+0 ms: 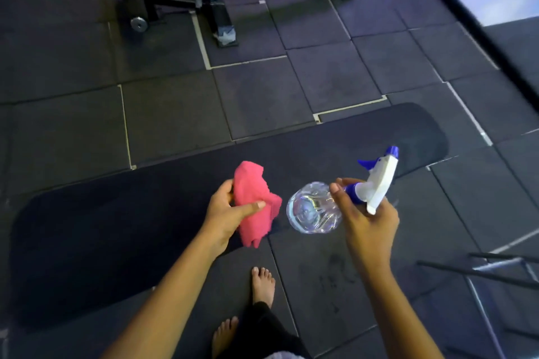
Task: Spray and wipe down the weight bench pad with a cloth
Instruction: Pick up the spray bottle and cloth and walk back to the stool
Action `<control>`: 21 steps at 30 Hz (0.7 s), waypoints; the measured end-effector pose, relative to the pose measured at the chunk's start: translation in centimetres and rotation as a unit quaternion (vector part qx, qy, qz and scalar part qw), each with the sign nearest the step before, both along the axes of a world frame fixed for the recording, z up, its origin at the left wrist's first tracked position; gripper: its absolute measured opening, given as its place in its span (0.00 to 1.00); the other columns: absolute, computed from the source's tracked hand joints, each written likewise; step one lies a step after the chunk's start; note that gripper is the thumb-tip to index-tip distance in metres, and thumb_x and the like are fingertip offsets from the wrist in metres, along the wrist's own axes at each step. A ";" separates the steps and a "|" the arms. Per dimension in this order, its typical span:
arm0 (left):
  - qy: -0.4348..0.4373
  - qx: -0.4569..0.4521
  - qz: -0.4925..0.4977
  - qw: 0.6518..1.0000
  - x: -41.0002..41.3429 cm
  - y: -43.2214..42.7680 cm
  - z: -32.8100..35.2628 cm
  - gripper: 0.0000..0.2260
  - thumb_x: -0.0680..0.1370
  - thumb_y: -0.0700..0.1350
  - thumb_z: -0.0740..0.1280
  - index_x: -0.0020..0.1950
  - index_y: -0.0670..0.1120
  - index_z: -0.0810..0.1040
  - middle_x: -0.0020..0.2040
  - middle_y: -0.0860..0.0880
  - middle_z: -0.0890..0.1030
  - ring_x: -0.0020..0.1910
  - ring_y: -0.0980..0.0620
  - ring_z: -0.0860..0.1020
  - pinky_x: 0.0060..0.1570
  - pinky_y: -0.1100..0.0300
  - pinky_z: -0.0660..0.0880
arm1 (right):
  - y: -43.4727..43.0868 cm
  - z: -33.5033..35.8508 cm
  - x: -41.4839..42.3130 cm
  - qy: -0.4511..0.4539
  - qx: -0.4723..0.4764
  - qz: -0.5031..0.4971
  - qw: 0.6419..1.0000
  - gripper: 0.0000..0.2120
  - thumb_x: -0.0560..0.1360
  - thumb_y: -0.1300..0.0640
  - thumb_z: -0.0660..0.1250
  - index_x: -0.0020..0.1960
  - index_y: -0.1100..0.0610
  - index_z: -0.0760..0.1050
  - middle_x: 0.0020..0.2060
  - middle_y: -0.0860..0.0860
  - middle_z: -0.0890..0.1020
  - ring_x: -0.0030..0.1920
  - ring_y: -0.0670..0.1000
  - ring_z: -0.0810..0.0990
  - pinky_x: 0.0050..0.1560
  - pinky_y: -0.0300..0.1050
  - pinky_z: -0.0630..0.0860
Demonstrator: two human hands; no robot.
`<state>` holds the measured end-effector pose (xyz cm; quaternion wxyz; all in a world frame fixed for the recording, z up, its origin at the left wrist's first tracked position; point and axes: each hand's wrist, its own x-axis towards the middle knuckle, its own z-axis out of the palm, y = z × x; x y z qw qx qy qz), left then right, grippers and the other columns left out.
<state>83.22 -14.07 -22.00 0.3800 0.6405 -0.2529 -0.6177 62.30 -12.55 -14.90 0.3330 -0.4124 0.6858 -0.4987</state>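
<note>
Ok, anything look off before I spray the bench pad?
Nothing looks spilled or damaged. The spray bottle is tipped sideways in the right hand, base toward the pink cloth in the left hand, not aimed down at the bench pad. Dark smudges mark a floor tile.

Pink cloth (253,201) gripped in left hand (230,213), clear spray bottle (315,208) held by its neck in right hand (370,221), both above black weight bench pad (116,227), bare feet (262,285) on floor tiles (320,81)

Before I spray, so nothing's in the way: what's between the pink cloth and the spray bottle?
Nothing: the head view shows a narrow bare gap between pink cloth and spray bottle, with the bench pad behind.
</note>
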 end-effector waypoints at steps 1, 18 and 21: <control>0.016 -0.001 -0.013 1.000 -0.2 1.3 1.6 0.22 0.68 0.32 0.76 0.54 0.51 0.75 0.53 0.48 0.82 0.52 0.48 0.81 0.53 0.48 0.79 | 1.3 1.2 0.0 -0.003 -0.002 -0.004 1.000 0.05 0.72 0.61 0.75 0.47 0.60 0.82 0.42 0.50 0.85 0.41 0.45 0.84 0.42 0.35 0.78; 0.074 0.018 -0.194 0.978 -10.3 20.0 19.3 0.13 0.72 0.32 0.71 0.52 0.44 0.77 0.52 0.41 0.81 0.48 0.44 0.79 0.49 0.50 0.76 | 28.4 17.5 -9.9 0.143 0.040 -0.193 0.970 0.10 0.67 0.58 0.79 0.40 0.53 0.78 0.40 0.50 0.76 0.43 0.53 0.77 0.40 0.39 0.69; 0.091 0.008 -0.254 0.963 -15.5 20.3 20.4 0.12 0.72 0.33 0.71 0.53 0.43 0.78 0.52 0.41 0.82 0.49 0.44 0.79 0.49 0.50 0.75 | 31.4 18.5 -14.1 0.155 0.028 -0.218 0.963 0.12 0.67 0.59 0.79 0.41 0.51 0.76 0.41 0.51 0.72 0.43 0.53 0.76 0.40 0.33 0.68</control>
